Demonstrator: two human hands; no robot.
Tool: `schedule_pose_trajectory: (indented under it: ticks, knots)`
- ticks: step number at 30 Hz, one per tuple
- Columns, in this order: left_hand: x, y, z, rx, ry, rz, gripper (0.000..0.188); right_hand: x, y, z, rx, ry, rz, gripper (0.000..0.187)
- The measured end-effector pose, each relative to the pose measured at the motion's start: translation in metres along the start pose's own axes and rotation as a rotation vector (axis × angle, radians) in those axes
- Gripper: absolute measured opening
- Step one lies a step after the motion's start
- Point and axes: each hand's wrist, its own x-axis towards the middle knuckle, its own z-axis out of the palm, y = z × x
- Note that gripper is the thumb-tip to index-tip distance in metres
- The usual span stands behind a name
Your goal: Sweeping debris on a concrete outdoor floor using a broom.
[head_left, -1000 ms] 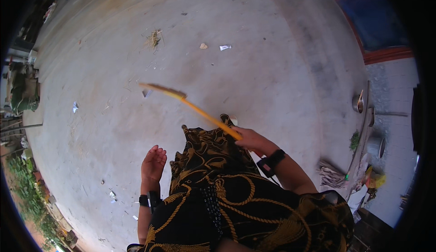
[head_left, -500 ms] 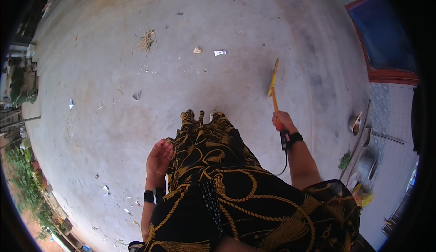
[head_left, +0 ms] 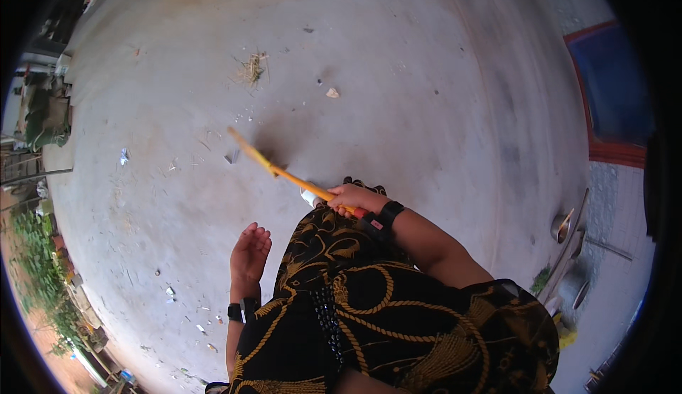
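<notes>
a pale concrete floor point(head_left: 398, 131) filled the view, greenery point(head_left: 35, 252) down the left rim, one blue panel point(head_left: 614, 85) in a red frame at the upper right. and across it came the one orange-handled tool point(head_left: 298, 180)! half a second earlier it had been out to the right, pointing up; now it slanted left in front of the dress point(head_left: 355, 273), its far end over the floor. the right hand point(head_left: 352, 199) had swung in with it, fingers wrapped around the handle. the left hand point(head_left: 250, 252) was empty, loosely curled beside the dress, much as before.

to the count: one straw clump point(head_left: 252, 69), one tan stone point(head_left: 332, 93), two metal vessels by the right-hand wall, a nearer bowl point(head_left: 561, 228) and a pot point(head_left: 573, 291) below it. the pale scrap that had lain beside the stone was gone from that spot! one folded scrap point(head_left: 231, 157) sat near the tool's far end.

harder calls: that far end was smeared by motion, so whether it touched the floor could not be told. a whitish object point(head_left: 309, 196) was partly covered by the handle, its kind unclear. the lower-left litter point(head_left: 201, 329) was too small to count, and the black rim cut off the panel.
</notes>
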Motion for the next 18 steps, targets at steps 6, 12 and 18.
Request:
schedule_pose_trajectory:
  ticks: [6, 12, 18]
  knots:
    - [0.029, 0.047, -0.009, -0.021, 0.001, 0.069, 0.021, -0.038, -0.048, 0.011, -0.319, 0.120, -0.136, 0.052]
    - [0.054, 0.056, 0.021, 0.005, -0.006, 0.046, 0.020, -0.131, -0.055, -0.039, -0.244, 0.496, -0.276, 0.064]
    - [0.069, 0.034, 0.055, -0.034, -0.026, 0.024, 0.019, -0.163, -0.033, -0.165, -0.091, 0.916, -0.187, 0.062]
